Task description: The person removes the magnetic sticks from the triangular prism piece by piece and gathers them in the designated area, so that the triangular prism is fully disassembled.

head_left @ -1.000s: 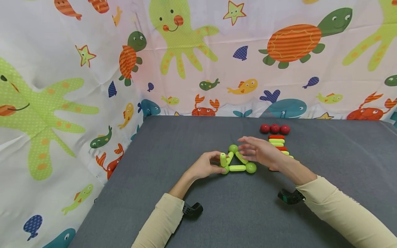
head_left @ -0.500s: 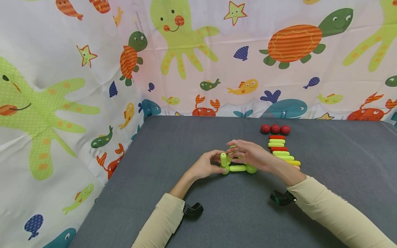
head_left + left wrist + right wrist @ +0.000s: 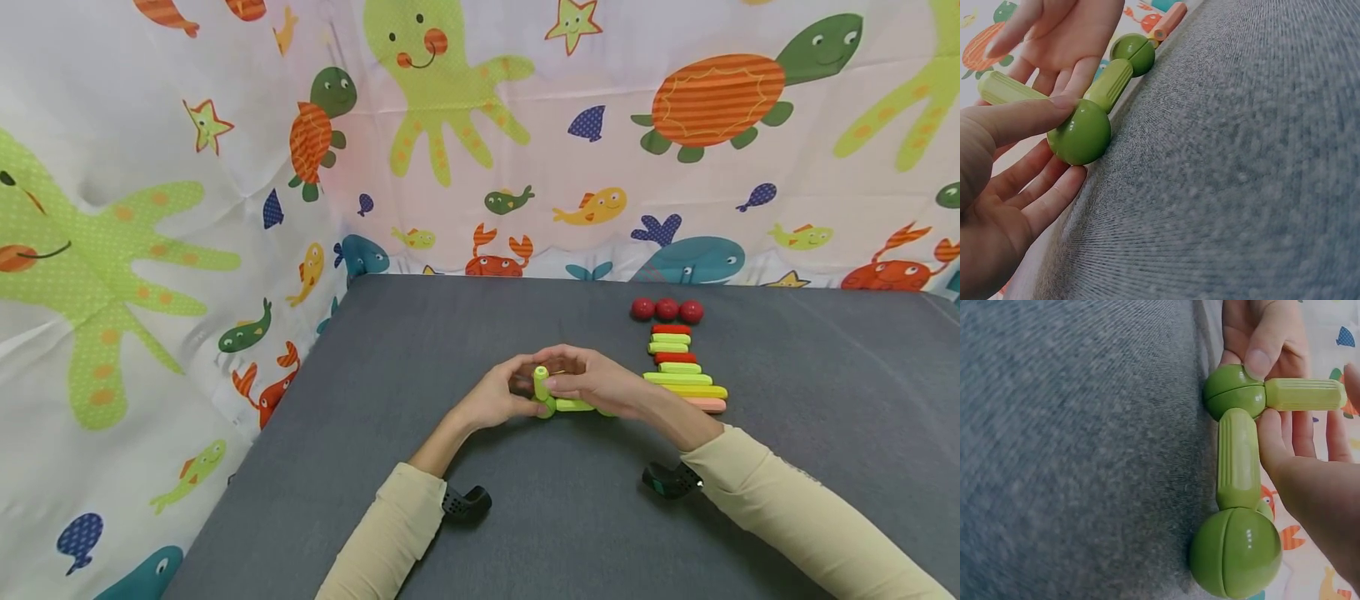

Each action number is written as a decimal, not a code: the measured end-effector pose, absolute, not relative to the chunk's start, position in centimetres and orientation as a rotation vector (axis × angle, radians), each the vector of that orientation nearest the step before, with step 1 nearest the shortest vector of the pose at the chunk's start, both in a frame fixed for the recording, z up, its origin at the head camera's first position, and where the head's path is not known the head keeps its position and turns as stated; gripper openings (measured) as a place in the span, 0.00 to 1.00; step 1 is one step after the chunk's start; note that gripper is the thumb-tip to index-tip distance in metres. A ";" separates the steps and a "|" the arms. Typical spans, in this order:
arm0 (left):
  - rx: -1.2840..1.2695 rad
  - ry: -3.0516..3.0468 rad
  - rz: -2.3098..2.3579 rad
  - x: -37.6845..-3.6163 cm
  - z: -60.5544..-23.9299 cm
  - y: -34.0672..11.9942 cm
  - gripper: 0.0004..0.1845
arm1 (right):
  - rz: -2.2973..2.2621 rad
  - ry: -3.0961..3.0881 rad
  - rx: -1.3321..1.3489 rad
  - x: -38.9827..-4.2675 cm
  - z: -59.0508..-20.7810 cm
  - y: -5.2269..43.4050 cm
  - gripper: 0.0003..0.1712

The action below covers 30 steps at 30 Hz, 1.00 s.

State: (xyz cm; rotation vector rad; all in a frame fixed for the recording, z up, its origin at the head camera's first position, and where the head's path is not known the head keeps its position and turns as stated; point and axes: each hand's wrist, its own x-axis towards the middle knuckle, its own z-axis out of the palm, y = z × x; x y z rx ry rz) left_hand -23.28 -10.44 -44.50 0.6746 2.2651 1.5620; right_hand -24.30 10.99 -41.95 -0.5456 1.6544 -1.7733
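Note:
Light green rods and green balls form a flat triangle on the table, with one rod [image 3: 541,383] upright at its left corner. My left hand [image 3: 487,406] pinches that corner's ball [image 3: 1079,134], its thumb on top and fingertips beneath. From the right, my right hand [image 3: 603,387] surrounds the upright rod with loosely bent fingers; its thumb tip is apart from the rod's end in the left wrist view. A lying rod [image 3: 1238,462] runs to another green ball [image 3: 1238,553]. In the head view the right hand covers much of the triangle.
Three red balls [image 3: 666,310] sit in a row at the back right of the grey table [image 3: 420,333]. In front of them lie several loose rods [image 3: 678,379] in red, light green, yellow and pink. A fabric backdrop [image 3: 442,242] printed with sea animals borders the back and left.
My right hand has moved left over the triangle to the upright rod, uncovering more of the loose rods. My left hand stays on the corner ball.

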 end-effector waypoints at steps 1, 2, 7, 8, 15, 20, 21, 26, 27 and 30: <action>0.676 2.261 1.566 -23.3 -44.5 -10.4 0.37 | -1.763 1.666 -0.563 -24.3 -42.0 11.0 0.30; 0.678 2.256 1.570 -23.3 -44.4 -10.4 0.37 | -1.752 1.678 -0.582 -24.3 -42.0 11.0 0.31; 0.688 2.235 1.590 -23.3 -44.4 -10.4 0.36 | -1.719 1.768 -0.617 -24.3 -42.1 10.7 0.30; 0.689 2.234 1.590 -23.3 -44.4 -10.4 0.36 | -1.716 1.783 -0.619 -24.2 -42.2 10.6 0.29; 0.689 2.226 1.576 -23.2 -44.3 -10.5 0.36 | -1.743 1.772 -0.598 -24.2 -42.3 10.5 0.26; 0.697 2.223 1.578 -23.3 -44.4 -10.4 0.36 | -1.782 1.722 -0.582 -24.4 -42.5 10.7 0.27; 0.699 2.222 1.580 -23.3 -44.5 -10.4 0.36 | -1.790 1.716 -0.577 -24.4 -42.5 10.7 0.26; 0.676 2.218 1.570 -23.4 -44.4 -10.4 0.39 | -1.873 1.654 -0.499 -24.6 -42.4 10.7 0.24; 0.667 2.215 1.569 -23.4 -44.4 -10.4 0.39 | -1.902 1.636 -0.477 -24.6 -42.4 10.6 0.22; 0.648 2.207 1.567 -23.4 -44.5 -10.4 0.40 | -1.974 1.601 -0.445 -24.8 -42.0 10.6 0.20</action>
